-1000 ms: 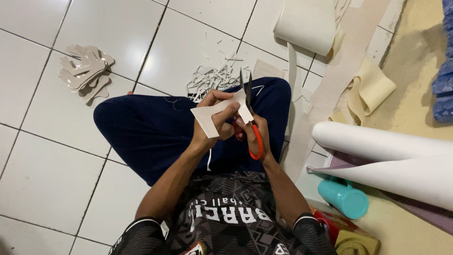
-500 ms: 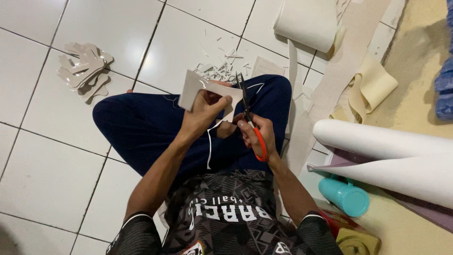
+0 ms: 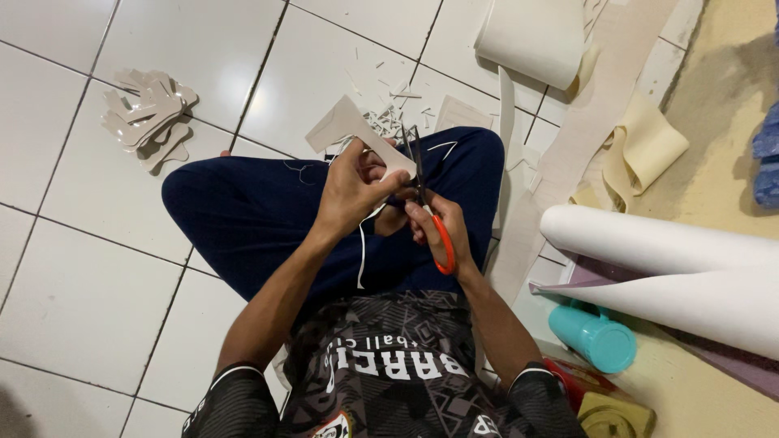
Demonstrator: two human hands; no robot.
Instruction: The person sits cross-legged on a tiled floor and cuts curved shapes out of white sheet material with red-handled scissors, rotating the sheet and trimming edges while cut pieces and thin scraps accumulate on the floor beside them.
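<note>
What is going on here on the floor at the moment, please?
A person sits cross-legged on the white tiled floor, cutting a beige sheet piece held in the left hand with orange-handled scissors in the right hand. A pile of cut beige shapes lies nearby, and small white offcuts lie past the knees.

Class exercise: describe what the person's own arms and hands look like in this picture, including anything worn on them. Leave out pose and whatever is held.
Both forearms are bare, and the left hand and right hand wear no gloves. No watch, ring or bracelet is visible. Each upper arm ends in a short dark sleeve with a fine striped pattern and a thin white band along its hem.
</note>
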